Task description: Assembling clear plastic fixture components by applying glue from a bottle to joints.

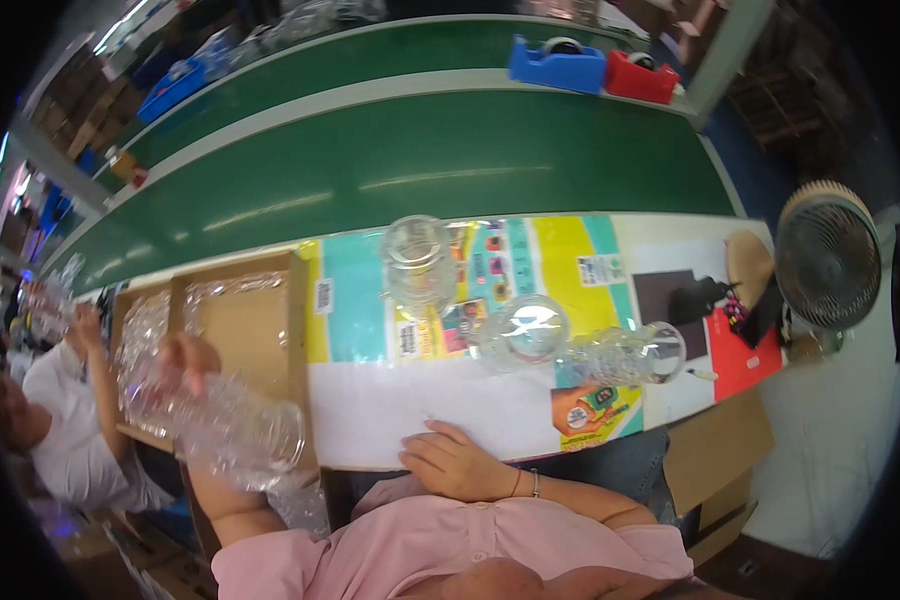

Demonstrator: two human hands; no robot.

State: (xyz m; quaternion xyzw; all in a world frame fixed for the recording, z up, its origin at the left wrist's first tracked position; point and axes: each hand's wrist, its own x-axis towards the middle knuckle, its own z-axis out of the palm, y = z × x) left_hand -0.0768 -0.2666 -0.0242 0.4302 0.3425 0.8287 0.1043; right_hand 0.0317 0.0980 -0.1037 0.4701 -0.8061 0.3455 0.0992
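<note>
My left hand (188,364) is over the cardboard box at the left, its fingers curled round a clear, ribbed vessel (238,432). That vessel is tilted, its wide round end toward the lower right; whether it is glass or plastic I cannot tell. My right hand (457,463) lies flat at the front edge of the table, on white paper, with nothing in it. Beyond it are a clear jar-like vessel (417,268), a rounded clear vessel (526,332) and a ribbed clear vessel (638,354) lying on its side.
The divided cardboard box (298,350) has clear pieces in its left part. A fan (828,258) stands at the right. Blue (558,68) and red (640,80) tape dispensers sit on the far ledge of the green bench (450,150). Another person (75,430) works at the far left.
</note>
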